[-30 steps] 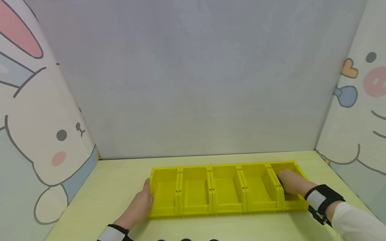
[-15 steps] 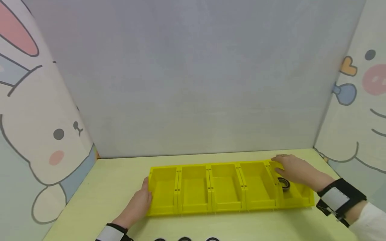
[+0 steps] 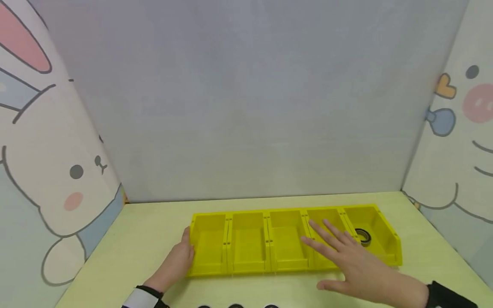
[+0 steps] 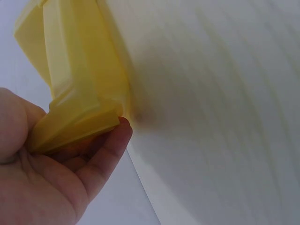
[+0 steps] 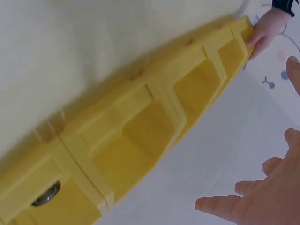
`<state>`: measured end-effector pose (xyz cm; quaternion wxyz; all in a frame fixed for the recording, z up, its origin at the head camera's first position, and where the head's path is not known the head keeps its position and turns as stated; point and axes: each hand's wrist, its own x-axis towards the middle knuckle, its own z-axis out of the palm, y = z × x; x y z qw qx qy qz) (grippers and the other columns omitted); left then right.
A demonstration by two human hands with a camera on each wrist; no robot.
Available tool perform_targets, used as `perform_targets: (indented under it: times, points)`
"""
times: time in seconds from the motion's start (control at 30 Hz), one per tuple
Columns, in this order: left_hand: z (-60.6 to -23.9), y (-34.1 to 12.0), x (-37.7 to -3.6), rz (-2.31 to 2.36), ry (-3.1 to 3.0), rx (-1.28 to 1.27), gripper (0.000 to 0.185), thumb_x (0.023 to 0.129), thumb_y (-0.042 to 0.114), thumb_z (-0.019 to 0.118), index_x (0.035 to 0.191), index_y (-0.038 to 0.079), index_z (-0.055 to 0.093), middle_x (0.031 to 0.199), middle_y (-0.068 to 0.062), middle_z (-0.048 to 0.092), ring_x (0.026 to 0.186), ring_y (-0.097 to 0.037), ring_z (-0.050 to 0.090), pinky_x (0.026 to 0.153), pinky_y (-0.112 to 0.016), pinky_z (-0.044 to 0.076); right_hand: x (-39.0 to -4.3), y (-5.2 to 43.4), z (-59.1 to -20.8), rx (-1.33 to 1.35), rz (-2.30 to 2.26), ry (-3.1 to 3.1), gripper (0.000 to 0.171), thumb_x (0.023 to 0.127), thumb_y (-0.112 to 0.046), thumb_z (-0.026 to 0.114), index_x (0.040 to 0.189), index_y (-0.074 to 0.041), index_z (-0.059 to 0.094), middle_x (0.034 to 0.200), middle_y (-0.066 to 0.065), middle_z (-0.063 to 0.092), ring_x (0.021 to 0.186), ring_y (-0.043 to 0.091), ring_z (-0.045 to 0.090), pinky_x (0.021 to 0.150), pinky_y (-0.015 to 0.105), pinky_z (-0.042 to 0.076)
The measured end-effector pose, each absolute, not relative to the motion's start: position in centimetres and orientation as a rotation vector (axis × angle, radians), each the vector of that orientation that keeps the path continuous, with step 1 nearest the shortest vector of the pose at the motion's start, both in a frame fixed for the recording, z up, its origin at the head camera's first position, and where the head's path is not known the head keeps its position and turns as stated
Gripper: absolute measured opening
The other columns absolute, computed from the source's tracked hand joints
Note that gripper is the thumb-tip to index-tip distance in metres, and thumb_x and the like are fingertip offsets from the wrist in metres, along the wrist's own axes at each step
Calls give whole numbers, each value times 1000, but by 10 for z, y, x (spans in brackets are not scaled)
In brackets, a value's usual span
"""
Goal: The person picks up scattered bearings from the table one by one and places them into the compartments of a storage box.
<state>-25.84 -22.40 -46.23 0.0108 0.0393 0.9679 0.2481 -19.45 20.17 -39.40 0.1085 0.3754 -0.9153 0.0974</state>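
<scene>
A yellow row of five joined bins (image 3: 248, 244) lies across the pale table. A dark metal bearing ring (image 3: 362, 236) sits in the rightmost bin and also shows in the right wrist view as the ring (image 5: 46, 194). My left hand (image 3: 178, 261) is at the row's left end. In the left wrist view its fingers (image 4: 110, 147) curl round the bin's lower corner (image 4: 79, 119). My right hand (image 3: 346, 261) hovers with fingers spread over the front of the fourth bin and holds nothing. Its spread fingers (image 5: 262, 197) show in the right wrist view.
Three dark round parts (image 3: 236, 306) peek in at the table's near edge. A grey back wall and cartoon-printed side panels (image 3: 57, 179) enclose the table (image 3: 146, 231). Bare table lies either side of the bins.
My right hand has left the rightmost bin, leaving the bearing ring inside, and has drawn back toward me and leftward with fingers spread. My left hand has stayed at the left end.
</scene>
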Motion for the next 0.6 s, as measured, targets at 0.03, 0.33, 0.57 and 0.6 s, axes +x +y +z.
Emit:
perform_targets:
  times: [0.03,0.33,0.57,0.6]
  points:
    - [-462,-224,-258,773,3018,122,57,98,7,37,144,-10,8,64,-5,47,54,-15,43,55,-29,38,-190,198,-400,1149,327,-2689,81,83,-63,53,151,-32,20,159,3,4,143,37,11,92,69,32]
    - [-463,-226,-259,749,3020,133,57,98,7,37,144,-10,8,68,-5,49,59,-15,45,62,-31,42,-179,187,-466,1518,445,-2707,67,92,-53,49,150,-31,25,158,5,14,140,39,20,84,65,41]
    - [-462,-225,-260,741,3009,119,59,98,8,37,145,-10,6,69,-5,49,60,-15,46,64,-32,42,-181,188,-514,1598,507,-2859,60,97,-51,38,151,-32,21,156,-6,20,142,21,24,92,57,40]
    - [-462,-225,-261,740,3008,110,59,98,9,37,145,-10,6,69,-5,49,60,-15,46,64,-32,42,-181,188,-518,1591,529,-2894,59,97,-52,37,150,-33,21,155,-8,22,141,18,26,94,54,40]
